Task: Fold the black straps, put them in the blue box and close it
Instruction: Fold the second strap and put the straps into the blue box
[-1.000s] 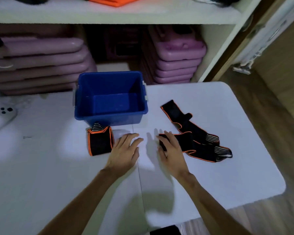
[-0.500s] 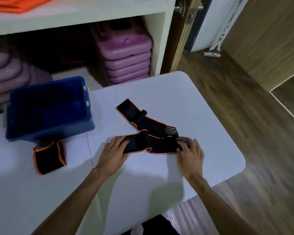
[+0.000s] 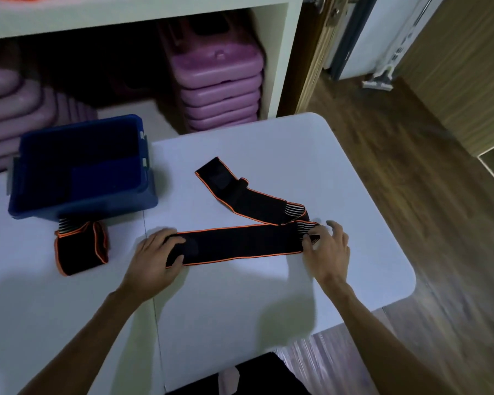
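1. Left hand (image 3: 154,259) pinches the near strap's (image 3: 240,243) left end, thumb underneath.
2. Right hand (image 3: 327,246) pinches its striped right end.
3. It lies stretched flat on the white table (image 3: 268,295), beside the blue box (image 3: 80,169).

Dim, bluish light; soft shadows under the arms; motion blur smears the wide-angle edges.

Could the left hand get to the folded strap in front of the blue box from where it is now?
Probably yes. The left hand holds one end of the flat strap; the folded strap lies apart to its left on bare table, nothing between, though it must let go first.
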